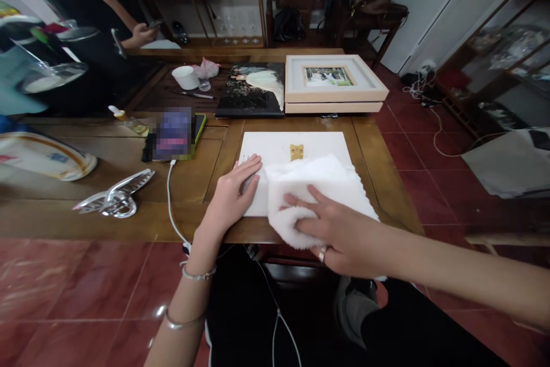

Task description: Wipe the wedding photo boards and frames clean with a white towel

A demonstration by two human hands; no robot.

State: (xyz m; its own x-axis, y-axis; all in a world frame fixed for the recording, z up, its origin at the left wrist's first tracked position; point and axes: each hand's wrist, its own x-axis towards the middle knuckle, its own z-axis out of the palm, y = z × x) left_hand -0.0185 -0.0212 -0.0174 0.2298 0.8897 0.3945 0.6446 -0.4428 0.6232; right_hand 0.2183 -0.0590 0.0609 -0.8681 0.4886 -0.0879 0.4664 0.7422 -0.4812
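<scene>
1. Lying well left of the left hand, near the front edge of the table (pixel 55 215): a shiny silver object (pixel 115 195), type unclear.
2. Bottle (pixel 135 125), tilted, beyond and left of the left hand.
3. Phone (pixel 200 125), green-edged, closer to the left hand than the bottle; its face is blurred out. A white cable (pixel 169 201) runs from its near end to beside the left wrist.
4. Cup (pixel 185 77), white, farther from the left hand than the phone.
5. Left hand (pixel 234 192): open, fingers extended, laid on the left edge of the panel, with nothing visible in its hold.
6. Black picture (pixel 253 92), lying beyond the left hand.
7. Panel (pixel 324 143), white, flat beneath the left hand; a gold bracket (pixel 296 152) sits on it, ahead of the right fingers.
8. Cloth (pixel 320 175), white and fluffy, under the right hand, covering much of the panel.
9. Frame (pixel 365 92), beyond the right hand, just beside the black picture.
10. Right hand (pixel 339 229), ringed: half curled, a fold of cloth gathered in its fingers.
</scene>
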